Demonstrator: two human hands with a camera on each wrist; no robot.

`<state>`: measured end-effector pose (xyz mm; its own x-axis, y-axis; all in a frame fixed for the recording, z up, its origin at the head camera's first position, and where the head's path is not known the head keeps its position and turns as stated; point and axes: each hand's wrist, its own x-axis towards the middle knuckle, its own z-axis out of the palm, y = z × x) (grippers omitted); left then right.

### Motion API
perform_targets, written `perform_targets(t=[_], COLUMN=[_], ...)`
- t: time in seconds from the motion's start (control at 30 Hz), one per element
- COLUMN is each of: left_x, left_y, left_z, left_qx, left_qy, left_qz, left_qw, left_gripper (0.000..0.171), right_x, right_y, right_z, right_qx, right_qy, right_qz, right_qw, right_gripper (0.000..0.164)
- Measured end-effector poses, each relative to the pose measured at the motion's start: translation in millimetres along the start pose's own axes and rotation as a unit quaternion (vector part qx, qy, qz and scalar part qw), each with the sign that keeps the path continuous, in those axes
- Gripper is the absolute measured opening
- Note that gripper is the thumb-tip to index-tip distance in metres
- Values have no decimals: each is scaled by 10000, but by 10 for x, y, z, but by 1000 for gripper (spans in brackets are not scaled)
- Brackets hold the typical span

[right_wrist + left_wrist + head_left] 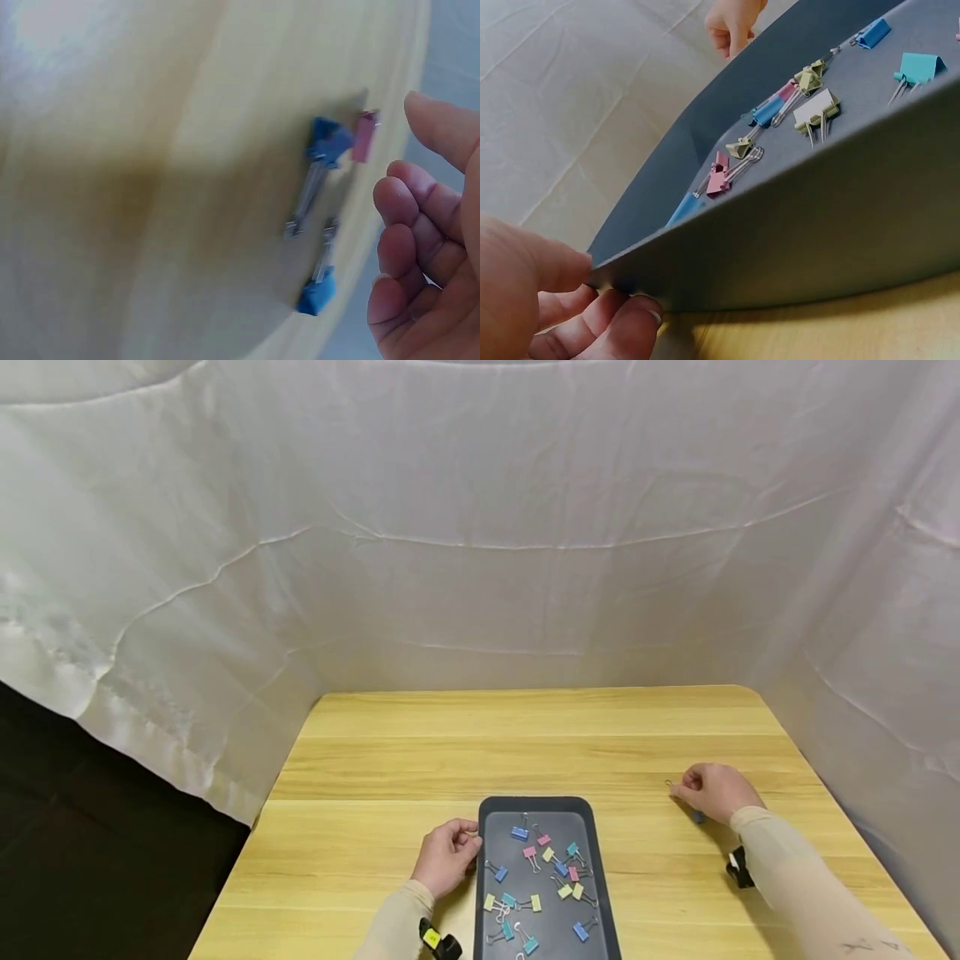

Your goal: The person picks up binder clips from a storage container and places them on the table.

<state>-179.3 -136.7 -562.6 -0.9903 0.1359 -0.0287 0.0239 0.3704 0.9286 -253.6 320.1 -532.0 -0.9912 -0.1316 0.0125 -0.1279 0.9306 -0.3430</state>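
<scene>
A dark grey tray [536, 804] bears several binder clips in blue, pink, yellow and teal; one is a teal clip [919, 67]. At its left rim, my left hand [444, 858] pinches the edge, fingertips against the outer wall. Over to the right, my right hand [720, 792] hovers above the table with thumb and fingers apart, holding nothing. Beside it in the right wrist view lie a dark blue binder clip [328, 141], a pink clip [364, 136] and a lighter blue clip [317, 292]. The hand partly hides these clips in the head view.
The light wooden table [375, 760] stretches past the tray on both sides. Pale cloth curtains [525, 593] hang behind the table and along its sides. Dark material [90, 843] shows beyond the left edge.
</scene>
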Motion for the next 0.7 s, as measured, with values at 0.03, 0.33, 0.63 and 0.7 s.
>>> perform_targets(t=[0.03,0.33,0.63,0.7], left_x=[-7,-102,-144,-149], left_y=[2,55,87,86], left_z=[-8,-86,-71,-65], left_qx=[-85,-471,-308,-313], left_qy=[-54,-441,-458,-452], left_qz=[-45,-224,-107,-120], left_qw=[9999,9977,9984,9984], left_gripper=[22,31,31,31], right_x=[3,69,205,223], right_y=[-23,-307,-721,-838], right_z=[-19,-141,-14,28], right_qx=[28,115,189,213], right_qy=[19,109,385,401], right_qz=[-19,-248,-844,-981], right_qw=[10000,9996,9955,9941], right_gripper=[27,40,29,26])
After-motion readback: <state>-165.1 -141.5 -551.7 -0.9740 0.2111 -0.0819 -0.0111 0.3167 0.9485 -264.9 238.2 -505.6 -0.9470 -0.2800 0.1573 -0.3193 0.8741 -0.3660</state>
